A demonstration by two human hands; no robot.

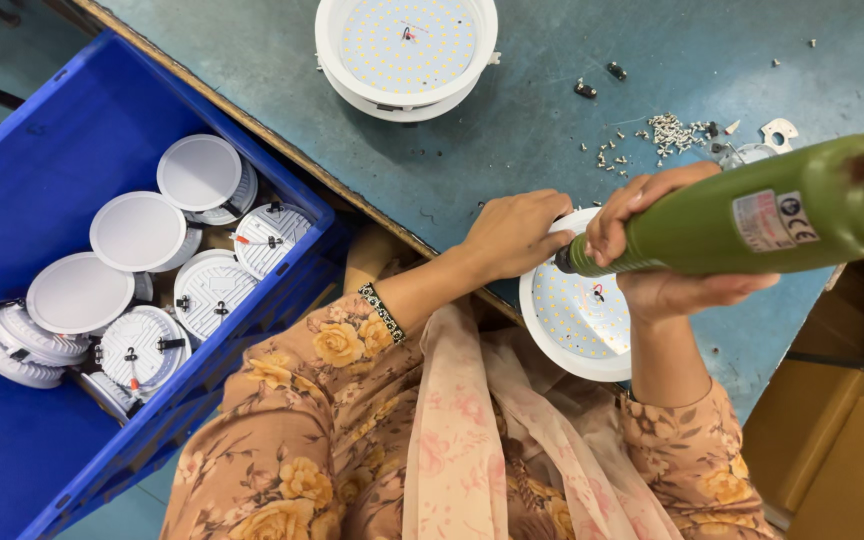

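Observation:
My right hand [667, 245] grips a green electric screwdriver [752, 210], its tip down at the rim of a round white LED light panel [577, 325] lying at the table's near edge. My left hand [517, 232] rests on the panel's left rim, fingers pinched by the screwdriver tip. A second round LED light [407, 50] lies face up at the far side of the blue-grey table [512, 140]. A pile of small screws [667, 135] sits beyond my right hand.
A blue plastic crate [42, 180] to the left holds several round white light fittings [137, 232]. Brown cardboard boxes [842, 450] stand at the lower right. Small black and white loose parts [584, 90] lie scattered near the screws.

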